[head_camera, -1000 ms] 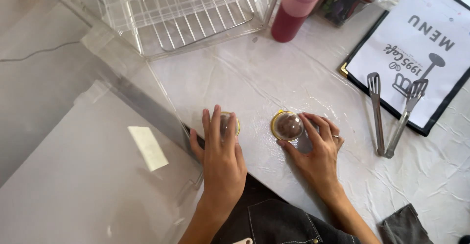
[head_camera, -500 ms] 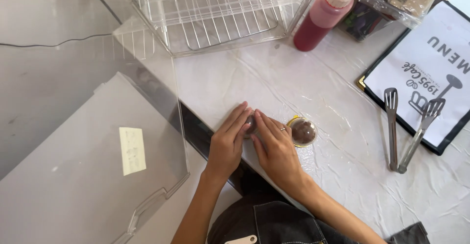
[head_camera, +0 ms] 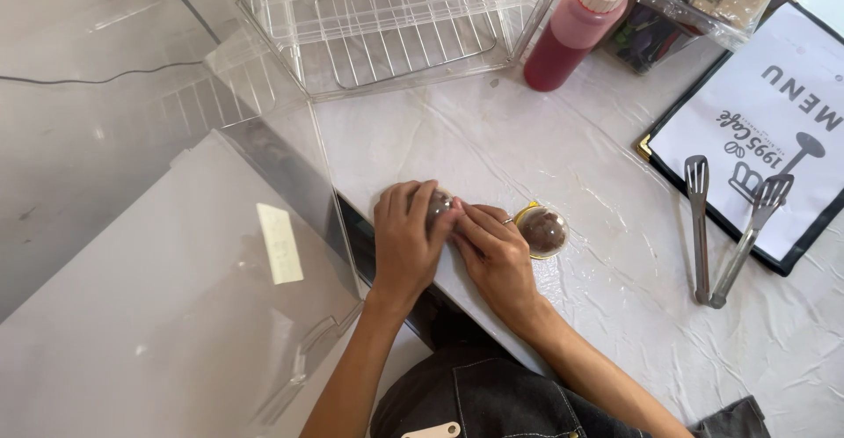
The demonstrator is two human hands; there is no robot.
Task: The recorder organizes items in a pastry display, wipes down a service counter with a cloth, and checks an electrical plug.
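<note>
Both hands have come together over one small item at the near edge of the counter (head_camera: pixel 563 121). The left hand (head_camera: pixel 406 243) curls over a small clear-domed cup (head_camera: pixel 439 202), fingers bent around its far side, and the right hand (head_camera: pixel 498 253) meets it from the other side, fingertips pressing on the same cup. So both hands are closed on that one piece, touching each other at the tips. The hands hide most of it; it looks like a little transparent lid over something brown, though that is hard to confirm.

Just to the right, touching or almost touching the right hand's knuckles, a second domed cup (head_camera: pixel 542 231) with a gold base and a dark brown sweet inside sits untouched on the counter.

A second ago the hands were apart, the left flat on one cup and the right cupped round the gold-based one. Half a second ago the right hand had already left that one and joined the left. Now the pair are tighter on the first cup, so the work has passed from two pieces to one, apparently closing or seating its lid.

Farther off lie metal tongs (head_camera: pixel 734 236) beside a menu board (head_camera: pixel 774 130), a red squeeze bottle (head_camera: pixel 571 33) and a clear wire-shelved case (head_camera: pixel 387 25).
</note>
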